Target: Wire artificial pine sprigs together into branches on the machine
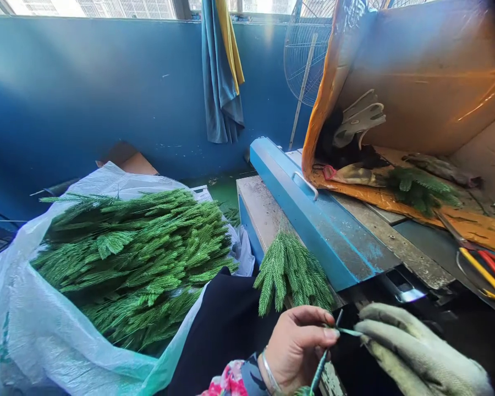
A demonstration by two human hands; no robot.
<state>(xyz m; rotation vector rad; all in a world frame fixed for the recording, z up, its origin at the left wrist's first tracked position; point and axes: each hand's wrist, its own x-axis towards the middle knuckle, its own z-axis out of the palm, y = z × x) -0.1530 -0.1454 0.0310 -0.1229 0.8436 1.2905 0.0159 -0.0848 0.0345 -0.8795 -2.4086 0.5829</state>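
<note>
My bare left hand (291, 342) pinches a thin green stem (319, 369) between thumb and fingertips, low in the view. A bit of artificial greenery shows at the stem's lower end, cut off by the frame edge. My right hand (424, 349), in a pale, soiled work glove, grips the end of a narrow green tape (348, 332). The tape stretches taut from the stem to the glove's fingertips. Just beyond my left hand, a bunch of artificial pine sprigs (291, 272) lies over the bench edge.
A large white plastic bag (61, 330) on the left is full of artificial pine sprigs (160, 247). An open cardboard box (421, 121) at the right holds gloves (358, 121) and a sprig. Scissors (484, 267) with red and yellow handles lie near it. A blue metal cover (309, 203) crosses the bench.
</note>
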